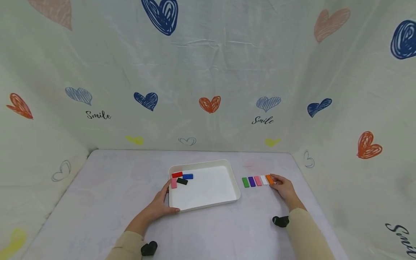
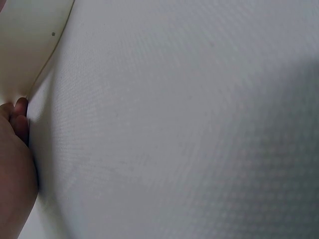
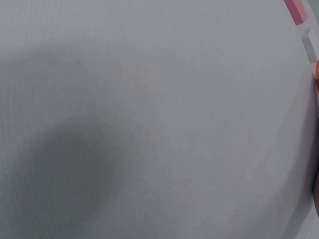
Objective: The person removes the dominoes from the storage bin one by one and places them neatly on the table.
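Note:
My left hand point(image 1: 156, 208) holds the near left corner of a white tray point(image 1: 208, 189), thumb along the front rim and fingers at the left side. In the left wrist view, its fingers lie against the tray's outer wall point(image 2: 37, 40). Inside the tray, at the far left, are small rectangular blocks: red point(image 1: 177, 174), blue point(image 1: 187, 176), black point(image 1: 182, 181) and pink point(image 1: 174, 183). To the tray's right, my right hand point(image 1: 285, 188) pinches an orange block point(image 1: 269, 179) at the end of a row. Beside it stand white point(image 1: 264, 180), pink point(image 1: 258, 181), purple point(image 1: 251, 181) and green point(image 1: 245, 182) blocks.
A pale cloth covers the table point(image 1: 208, 234). Behind and at both sides hangs a light curtain point(image 1: 227, 79) printed with hearts and "Smile". Dark wrist-worn pieces point(image 1: 149, 248) sit by both sleeves. The right wrist view mostly shows tabletop and shadow.

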A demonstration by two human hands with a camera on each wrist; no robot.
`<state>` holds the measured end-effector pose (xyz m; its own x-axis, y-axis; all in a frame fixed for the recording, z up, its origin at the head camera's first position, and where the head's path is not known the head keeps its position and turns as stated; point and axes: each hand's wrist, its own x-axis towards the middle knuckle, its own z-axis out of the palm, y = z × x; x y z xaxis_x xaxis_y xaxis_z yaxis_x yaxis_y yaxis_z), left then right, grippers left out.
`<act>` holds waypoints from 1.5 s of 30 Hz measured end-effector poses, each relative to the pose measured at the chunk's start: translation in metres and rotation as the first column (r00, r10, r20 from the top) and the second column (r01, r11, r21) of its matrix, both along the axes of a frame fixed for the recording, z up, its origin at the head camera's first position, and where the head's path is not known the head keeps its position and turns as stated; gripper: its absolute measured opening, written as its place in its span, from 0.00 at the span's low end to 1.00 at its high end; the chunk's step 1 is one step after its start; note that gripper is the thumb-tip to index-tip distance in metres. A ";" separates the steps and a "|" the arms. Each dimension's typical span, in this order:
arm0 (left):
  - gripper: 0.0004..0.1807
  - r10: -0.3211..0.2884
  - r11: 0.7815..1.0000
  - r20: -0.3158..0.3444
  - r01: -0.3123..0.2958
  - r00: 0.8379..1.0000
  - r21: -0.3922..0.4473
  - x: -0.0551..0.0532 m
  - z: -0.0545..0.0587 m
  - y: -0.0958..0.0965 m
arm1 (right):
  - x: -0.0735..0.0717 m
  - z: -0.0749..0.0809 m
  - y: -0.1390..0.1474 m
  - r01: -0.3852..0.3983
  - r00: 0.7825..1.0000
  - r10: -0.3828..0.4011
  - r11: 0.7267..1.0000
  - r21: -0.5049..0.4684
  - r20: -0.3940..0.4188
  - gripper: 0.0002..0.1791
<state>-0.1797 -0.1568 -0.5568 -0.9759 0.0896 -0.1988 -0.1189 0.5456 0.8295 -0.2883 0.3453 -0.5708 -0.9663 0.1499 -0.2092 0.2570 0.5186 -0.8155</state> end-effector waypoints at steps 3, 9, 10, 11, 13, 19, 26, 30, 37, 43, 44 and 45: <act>0.68 -0.003 1.000 0.004 0.003 1.000 -0.008 -0.001 0.000 -0.001 | 0.004 0.005 -0.003 0.024 0.999 -0.025 0.999 -0.031 -0.041 0.27; 0.68 -0.002 1.000 0.006 0.002 1.000 -0.021 -0.001 0.000 -0.003 | 0.007 0.015 -0.012 0.025 0.994 -0.037 0.993 -0.112 -0.107 0.26; 0.68 -0.001 1.000 0.005 0.002 1.000 -0.023 0.000 0.000 -0.003 | 0.007 0.016 -0.014 0.016 0.994 -0.029 0.992 -0.122 -0.106 0.26; 0.68 -0.001 1.000 0.006 0.001 1.000 -0.022 0.000 0.001 -0.004 | 0.007 0.018 -0.017 0.011 0.994 -0.025 0.992 -0.127 -0.107 0.27; 0.68 -0.005 1.000 0.003 0.005 1.000 -0.016 0.000 0.000 -0.005 | 0.008 0.022 -0.025 -0.001 0.993 -0.014 0.991 -0.130 -0.117 0.27; 0.68 -0.006 1.000 -0.001 0.006 1.000 0.004 -0.002 -0.003 -0.006 | 0.013 0.035 -0.058 -0.068 0.979 0.027 0.978 -0.197 -0.200 0.25; 0.67 -0.006 1.000 0.000 0.006 1.000 0.002 -0.001 -0.002 -0.004 | 0.025 0.047 -0.102 -0.114 0.975 0.036 0.930 -0.349 -0.221 0.25; 0.68 -0.006 1.000 -0.007 0.005 1.000 -0.006 -0.001 -0.001 -0.002 | 0.033 0.054 -0.132 -0.127 0.977 0.046 0.907 -0.401 -0.207 0.26; 0.69 0.004 1.000 0.008 -0.004 1.000 -0.011 -0.001 -0.001 -0.001 | 0.043 0.054 -0.189 -0.253 0.959 0.154 0.845 -0.471 -0.239 0.24; 0.69 -0.002 1.000 -0.006 0.002 1.000 -0.014 -0.001 0.001 0.000 | 0.048 0.049 -0.231 -0.370 0.926 0.285 0.818 -0.440 -0.249 0.25; 0.69 -0.002 1.000 -0.008 0.002 1.000 -0.012 -0.001 0.001 0.000 | 0.048 0.049 -0.237 -0.387 0.920 0.309 0.812 -0.436 -0.241 0.26; 0.69 -0.002 1.000 -0.006 0.002 1.000 -0.015 -0.001 0.001 0.000 | 0.049 0.049 -0.243 -0.404 0.914 0.335 0.805 -0.435 -0.230 0.26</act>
